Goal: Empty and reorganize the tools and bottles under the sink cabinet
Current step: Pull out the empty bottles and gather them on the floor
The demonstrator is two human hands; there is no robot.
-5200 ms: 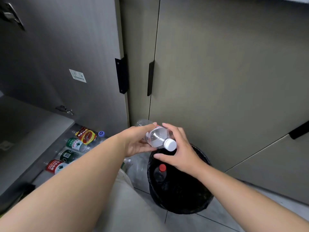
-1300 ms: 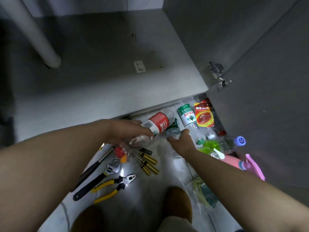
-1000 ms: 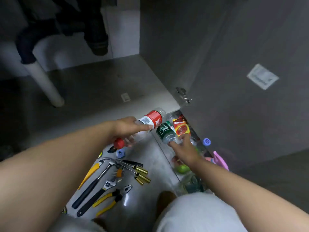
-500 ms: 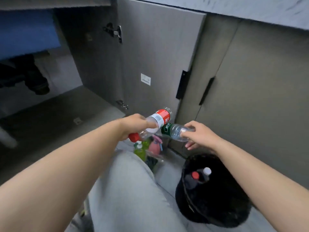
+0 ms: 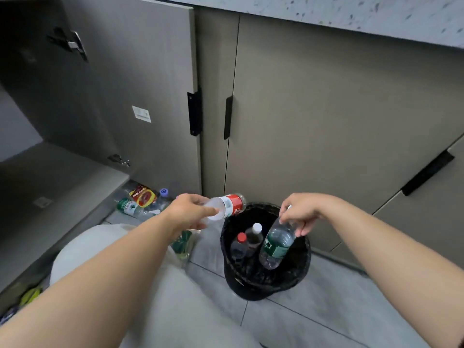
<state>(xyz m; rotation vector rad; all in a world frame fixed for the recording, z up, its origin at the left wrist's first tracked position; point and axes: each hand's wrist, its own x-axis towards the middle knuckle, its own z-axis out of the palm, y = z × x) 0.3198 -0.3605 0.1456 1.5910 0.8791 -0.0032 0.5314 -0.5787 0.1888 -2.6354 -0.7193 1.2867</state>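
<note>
Head view, with everything placed against the black-lined bin [image 5: 251,290] standing on grey floor tiles [image 5: 313,322]. Clenching the left grip [image 5: 190,213] round the clear upper half of a red-labelled bottle [image 5: 229,205], fingers and thumb wrapping it. Holding that bottle nearly level just left of the bin, base end pointing at the rim's far-left edge, cap end hidden in the palm. Pinching the neck of a green-labelled bottle [image 5: 276,243] in the right grip [image 5: 300,212], fingers curling down round its top, cap not showing. Dangling it base down, slightly tilted, over the right side of the bin's mouth; cannot tell whether the base is below the rim. Seeing two others inside the bin, left of the dangling one: a red-capped bottle [image 5: 239,244] and a white-capped bottle [image 5: 254,233], side by side, touching, caps upward. Seeing, well left of the bin at the foot of the open cabinet door [image 5: 140,84], a green-banded bottle [image 5: 128,207], a red-and-yellow-labelled bottle [image 5: 143,197] and a blue-capped bottle [image 5: 163,192] lying on the floor. Catching a green packet [image 5: 183,243] just left of the bin, too blurred for naming. Showing closed cabinet doors [image 5: 326,121] directly behind the bin, a speckled tabletop edge [image 5: 326,13] above them, and a light-trousered leg [image 5: 100,247] on the bin's near left.
</note>
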